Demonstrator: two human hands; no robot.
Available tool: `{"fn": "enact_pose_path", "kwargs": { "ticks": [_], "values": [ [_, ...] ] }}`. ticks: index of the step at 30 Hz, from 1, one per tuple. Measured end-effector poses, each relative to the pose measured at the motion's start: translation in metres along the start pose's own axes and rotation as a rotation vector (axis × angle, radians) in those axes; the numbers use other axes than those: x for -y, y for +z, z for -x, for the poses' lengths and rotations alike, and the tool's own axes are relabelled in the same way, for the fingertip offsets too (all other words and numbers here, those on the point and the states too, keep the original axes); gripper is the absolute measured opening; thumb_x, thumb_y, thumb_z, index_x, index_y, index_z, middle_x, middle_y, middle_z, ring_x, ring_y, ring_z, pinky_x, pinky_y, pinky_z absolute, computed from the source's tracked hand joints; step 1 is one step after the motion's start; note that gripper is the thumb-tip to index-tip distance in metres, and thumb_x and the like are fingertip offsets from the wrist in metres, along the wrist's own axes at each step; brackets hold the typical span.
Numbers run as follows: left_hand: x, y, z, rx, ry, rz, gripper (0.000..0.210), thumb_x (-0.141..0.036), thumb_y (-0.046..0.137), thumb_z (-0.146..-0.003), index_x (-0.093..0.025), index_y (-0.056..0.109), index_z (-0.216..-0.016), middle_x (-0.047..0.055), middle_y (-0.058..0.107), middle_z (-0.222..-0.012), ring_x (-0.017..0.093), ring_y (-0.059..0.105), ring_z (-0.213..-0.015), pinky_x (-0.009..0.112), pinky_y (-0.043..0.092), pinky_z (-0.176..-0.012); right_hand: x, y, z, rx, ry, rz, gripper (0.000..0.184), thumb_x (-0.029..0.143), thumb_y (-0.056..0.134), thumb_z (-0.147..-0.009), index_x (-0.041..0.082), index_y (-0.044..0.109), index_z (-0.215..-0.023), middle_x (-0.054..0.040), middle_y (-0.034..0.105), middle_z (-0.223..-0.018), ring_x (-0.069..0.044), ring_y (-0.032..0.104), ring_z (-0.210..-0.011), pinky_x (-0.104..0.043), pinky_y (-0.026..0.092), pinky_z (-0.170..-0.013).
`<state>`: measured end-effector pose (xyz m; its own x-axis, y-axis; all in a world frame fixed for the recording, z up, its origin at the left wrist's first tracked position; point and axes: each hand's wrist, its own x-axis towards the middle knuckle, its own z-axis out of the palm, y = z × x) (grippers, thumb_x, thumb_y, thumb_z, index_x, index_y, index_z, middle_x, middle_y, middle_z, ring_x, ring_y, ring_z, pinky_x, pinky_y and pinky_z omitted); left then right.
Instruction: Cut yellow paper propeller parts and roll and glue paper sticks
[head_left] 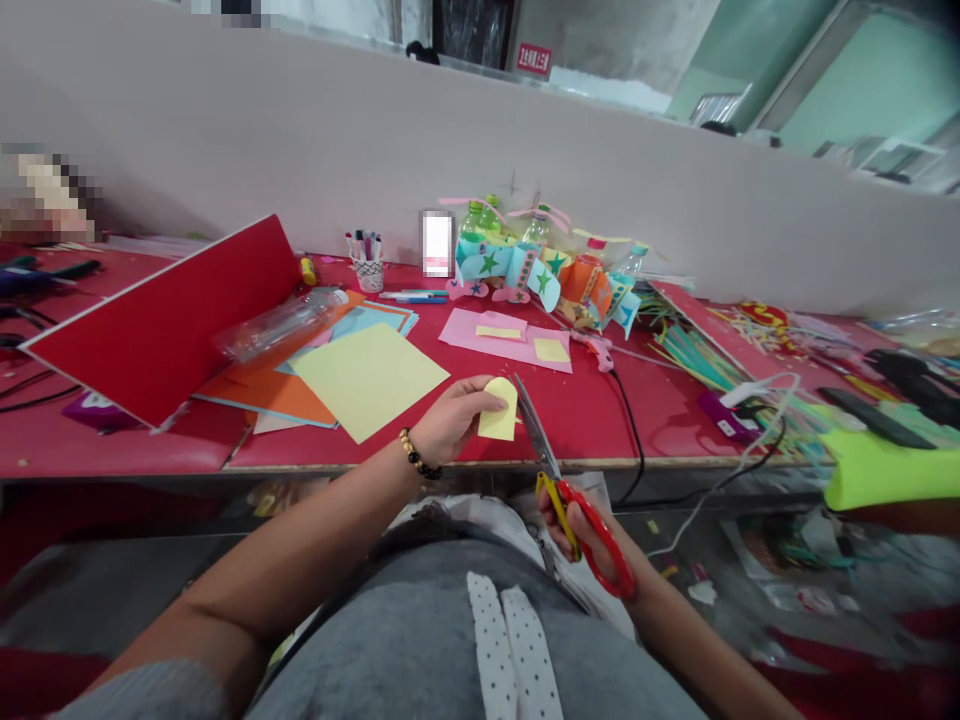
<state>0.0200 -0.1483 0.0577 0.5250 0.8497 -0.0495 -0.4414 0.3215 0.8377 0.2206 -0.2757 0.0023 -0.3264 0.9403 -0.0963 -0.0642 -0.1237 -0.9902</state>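
My left hand (455, 415) pinches a small yellow paper piece (498, 418) with a rounded top and a straight lower edge. It is held over the front edge of the red table. In my right hand (571, 525) are scissors (611, 570) with one red and one yellow handle. Their blades point up and away, just right of the paper, apparently not touching it. A large yellow sheet (375, 375) lies left of my hands on orange and blue paper. Beyond the hands, pink sheets (457, 335) carry two small yellow pieces (553, 350).
Decorated bottle crafts (517, 262) stand along the back wall by a pen cup (368, 272). A clear bottle (281, 328) lies near a red board (180, 320). At right are a pink glue gun (596, 350), its black cord, a purple power block (727, 415) and paper strips.
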Motion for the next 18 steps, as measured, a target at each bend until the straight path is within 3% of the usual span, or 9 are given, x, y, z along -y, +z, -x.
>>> {"fn": "enact_pose_path", "kwargs": {
  "ticks": [8, 18],
  "values": [
    [-0.001, 0.001, 0.009, 0.002, 0.070, -0.109, 0.016, -0.023, 0.069, -0.065, -0.013, 0.063, -0.076, 0.001, 0.064, -0.069, 0.011, 0.058, -0.060, 0.022, 0.046, -0.061, 0.003, 0.013, 0.006, 0.012, -0.006, -0.006, 0.042, 0.061, 0.043, -0.085, 0.021, 0.048, -0.094, 0.0016, 0.040, -0.072, -0.008, 0.030, -0.049, -0.023, 0.028, -0.045],
    [0.006, 0.013, 0.015, -0.106, 0.134, -0.070, 0.015, -0.026, 0.068, -0.069, -0.015, 0.062, -0.077, -0.001, 0.061, -0.071, 0.009, 0.056, -0.061, 0.020, 0.046, -0.058, 0.001, 0.020, 0.006, -0.048, -0.046, 0.057, 0.041, 0.060, 0.040, -0.086, 0.020, 0.045, -0.095, 0.0030, 0.038, -0.067, -0.008, 0.031, -0.048, -0.022, 0.027, -0.043]
  ]
}}
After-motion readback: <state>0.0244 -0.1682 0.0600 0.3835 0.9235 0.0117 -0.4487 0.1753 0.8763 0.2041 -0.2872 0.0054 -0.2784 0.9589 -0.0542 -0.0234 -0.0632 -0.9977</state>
